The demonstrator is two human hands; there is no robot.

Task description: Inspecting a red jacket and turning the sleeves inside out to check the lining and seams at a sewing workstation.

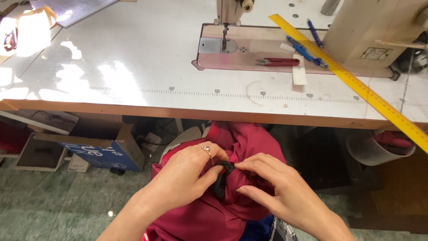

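Observation:
Dark red fabric (249, 143) lies bunched in my lap below the table edge. A small black piece (224, 172), perhaps a strap or tab, sits on it between my hands. My left hand (187, 176), with a ring on one finger, pinches the black piece and the cloth from the left. My right hand (278, 185) grips the same spot from the right, fingertips touching the black piece.
A white sewing table (133, 67) carries a sewing machine (356, 31), red thread snips (281, 62), blue pens (307, 51), a long yellow ruler (356, 85) and papers at the back left. Under it stand a blue cardboard box (100, 151) and a bucket (379, 149).

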